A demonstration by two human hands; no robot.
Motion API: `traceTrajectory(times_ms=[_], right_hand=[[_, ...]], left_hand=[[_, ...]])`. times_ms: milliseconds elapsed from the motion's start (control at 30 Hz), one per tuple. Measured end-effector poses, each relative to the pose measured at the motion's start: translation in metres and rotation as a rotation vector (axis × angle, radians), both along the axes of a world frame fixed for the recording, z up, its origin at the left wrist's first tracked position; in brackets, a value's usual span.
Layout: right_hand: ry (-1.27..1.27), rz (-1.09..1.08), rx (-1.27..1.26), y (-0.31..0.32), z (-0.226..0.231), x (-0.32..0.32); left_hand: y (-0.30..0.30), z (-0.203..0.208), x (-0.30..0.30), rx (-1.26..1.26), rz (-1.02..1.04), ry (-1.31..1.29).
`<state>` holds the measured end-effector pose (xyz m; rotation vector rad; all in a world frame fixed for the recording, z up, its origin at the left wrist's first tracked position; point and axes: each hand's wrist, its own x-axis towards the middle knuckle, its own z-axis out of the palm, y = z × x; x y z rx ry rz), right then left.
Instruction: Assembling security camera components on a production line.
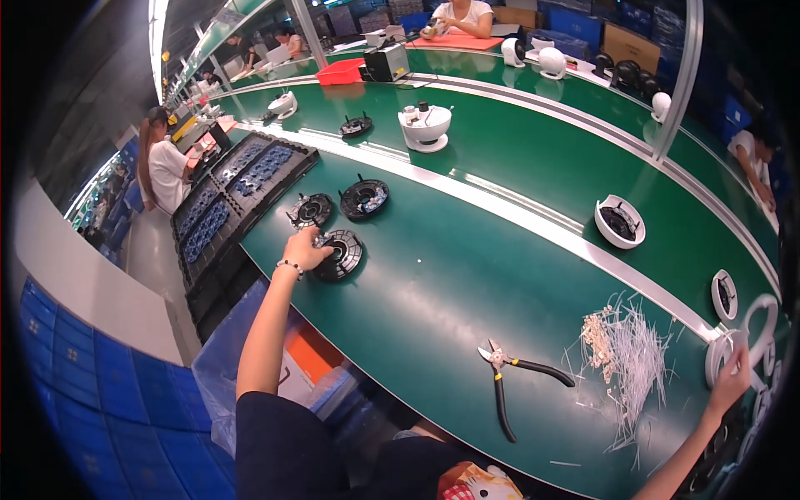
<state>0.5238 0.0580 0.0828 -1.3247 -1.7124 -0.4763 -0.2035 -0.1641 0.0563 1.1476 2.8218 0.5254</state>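
Observation:
My left hand [305, 251], with a beaded bracelet at the wrist, is closed at the left edge of a black round cover [343, 257] on the green table. Its fingertips partly hide small greyish parts there. Beyond it lie two more black round covers, one [312, 210] with ribs and one [365, 199] with small parts inside. Far to the right, my right hand [732, 380] grips a white ring-shaped housing [718, 358] at the table's edge. Diagonal cutters [498, 358] with black and yellow handles lie splayed between my arms, beside a pile of thin white strips [632, 358].
Black trays [250, 200] of blue parts stand at the left. Across a white rail [500, 208], a green conveyor [517, 158] carries white housings [620, 223] and a white round unit [425, 125]. A red bin [340, 72] sits farther back. Other people work around the line.

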Motion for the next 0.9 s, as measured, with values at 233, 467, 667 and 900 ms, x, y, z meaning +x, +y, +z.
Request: traceTrajectory(times_ms=[233,467,667,900], right_hand=[[-0.326,0.865,-0.031,-0.122,0.035,-0.212],[-0.54,1.042,-0.383,-0.162,-0.004,-0.249],[-0.514,0.859,-0.624,-0.182,-0.016,-0.257],[-0.035,0.875,-0.836,-0.159,-0.003,-0.267]], left_hand=[[0.02,0.021,0.076,-0.188,-0.065,0.0],[0.053,0.027,0.118,-0.165,-0.533,-0.201],[0.064,0.011,0.155,-0.062,-0.628,-0.159],[0.086,-0.004,0.168,0.56,-0.574,-0.605]])
